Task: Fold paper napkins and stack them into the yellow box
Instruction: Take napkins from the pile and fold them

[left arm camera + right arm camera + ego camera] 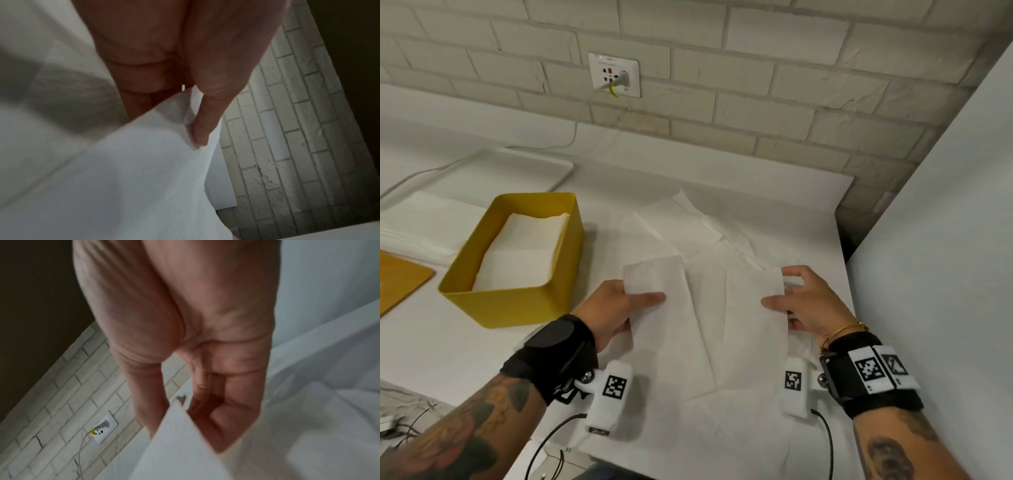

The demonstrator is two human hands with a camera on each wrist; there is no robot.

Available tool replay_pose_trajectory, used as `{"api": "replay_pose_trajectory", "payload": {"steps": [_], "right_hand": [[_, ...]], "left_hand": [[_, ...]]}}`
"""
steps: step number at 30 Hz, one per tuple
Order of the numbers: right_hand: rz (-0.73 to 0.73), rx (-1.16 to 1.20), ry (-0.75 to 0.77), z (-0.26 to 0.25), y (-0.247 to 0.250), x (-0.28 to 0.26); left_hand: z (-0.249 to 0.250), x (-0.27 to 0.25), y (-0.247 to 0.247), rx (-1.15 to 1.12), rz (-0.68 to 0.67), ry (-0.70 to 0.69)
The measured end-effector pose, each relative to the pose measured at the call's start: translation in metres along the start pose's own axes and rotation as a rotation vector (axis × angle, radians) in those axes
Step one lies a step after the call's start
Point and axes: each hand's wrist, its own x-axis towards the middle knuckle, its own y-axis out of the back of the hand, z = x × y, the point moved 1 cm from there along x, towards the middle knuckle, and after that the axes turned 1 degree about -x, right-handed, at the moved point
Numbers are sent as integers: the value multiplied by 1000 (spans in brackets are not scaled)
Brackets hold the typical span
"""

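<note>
**Both hands hold a napkin by its side edges**

We see a thin, soft white napkin [709,308] spread over the white table [774,205], faintly creased along its length. The left hand [616,308] pinches its left edge, thumb on top and fingers underneath, with that edge lifted and turned inward as a flap. The right hand [801,301] pinches the right edge the same way, and that edge stands up off the table. In the left wrist view the thumb [201,126] presses into paper with a fine dimpled texture; in the right wrist view the curled fingers [222,423] lie behind a crisp straight paper edge.

To the left, just beside the napkin, stands the box [517,301], a yellow rectangle with rounded corners and smooth walls. Inside it lie flat folded napkins [524,246]. More loose white sheets [681,222] lie crumpled at the far side of the table. Left of the box we see a white stack [421,222] on a rounded white tray [544,168], and a flat yellow lid [400,277] at the near left.

The far wall is rough pale brick [756,85], with a white socket [614,75] holding a plug and cable; its small print is unreadable. Both wrists wear black bands [558,349] with white tags bearing black square codes [869,368].
</note>
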Motion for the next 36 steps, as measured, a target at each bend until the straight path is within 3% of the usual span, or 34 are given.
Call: {"api": "replay_pose_trajectory", "payload": {"steps": [7, 13, 17, 20, 23, 28, 31, 34, 36], "right_hand": [[-158, -87, -54, 4, 2, -26], [-66, -243, 251, -34, -32, -40], [-306, -277, 298, -39, -75, -49], [-176, -123, 260, -28, -73, -40], [-2, -99, 75, -14, -58, -24], [-90, -5, -106, -2, -62, -8], [-106, 94, -78, -3, -69, -2], [-21, 126, 45, -9, -68, -2], [32, 204, 131, -18, -60, -6]], "left_hand": [[-3, -1, 14, -240, -64, 154], [-8, 5, 18, -274, -57, 164], [-7, 6, 17, -403, -67, 191], [-6, 6, 21, -521, -117, 209], [-5, 5, 22, -542, -149, 206], [-6, 8, 19, -525, -145, 209], [-10, 13, 19, -534, -145, 199], [-8, 12, 17, -529, -143, 176], [-7, 12, 17, -523, -75, 126]]}}
